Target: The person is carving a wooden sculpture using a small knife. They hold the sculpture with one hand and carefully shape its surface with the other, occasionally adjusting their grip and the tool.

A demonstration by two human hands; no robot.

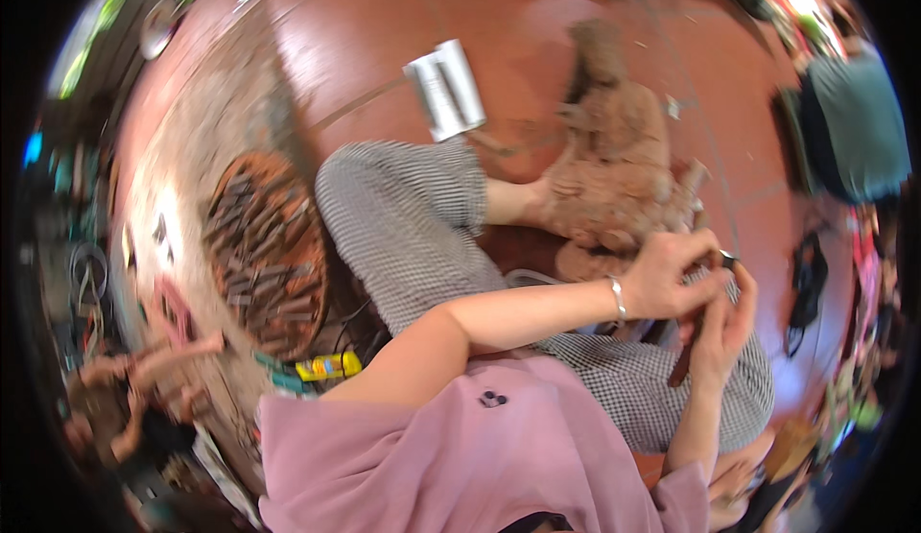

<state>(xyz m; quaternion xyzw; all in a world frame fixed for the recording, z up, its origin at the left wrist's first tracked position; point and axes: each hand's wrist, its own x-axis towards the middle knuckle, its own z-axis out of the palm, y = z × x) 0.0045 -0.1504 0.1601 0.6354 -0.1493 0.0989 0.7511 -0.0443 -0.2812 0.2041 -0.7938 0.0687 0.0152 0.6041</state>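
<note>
My left hand (672,274), with a silver bracelet at its wrist, is closed, its fingertips meeting those of my right hand (720,327). Closed as well, my right hand holds a slim brown stick-like tool (680,366) whose lower end sticks out below the palm. A small dark piece (727,260) shows at the meeting fingertips; its kind is too small to tell. Just beyond my hands is a carved brown wooden statue (619,149) of a seated figure, its base by my legs. My bare foot (537,202) rests against its left side.
On my left, a round tray (254,157) full of carving chisels (264,255) lies on a broad wooden slab (192,130). A yellow box (328,367) sits near my left elbow. White papers (446,90) lie on the red tiled floor. Another person (854,120) sits at far right.
</note>
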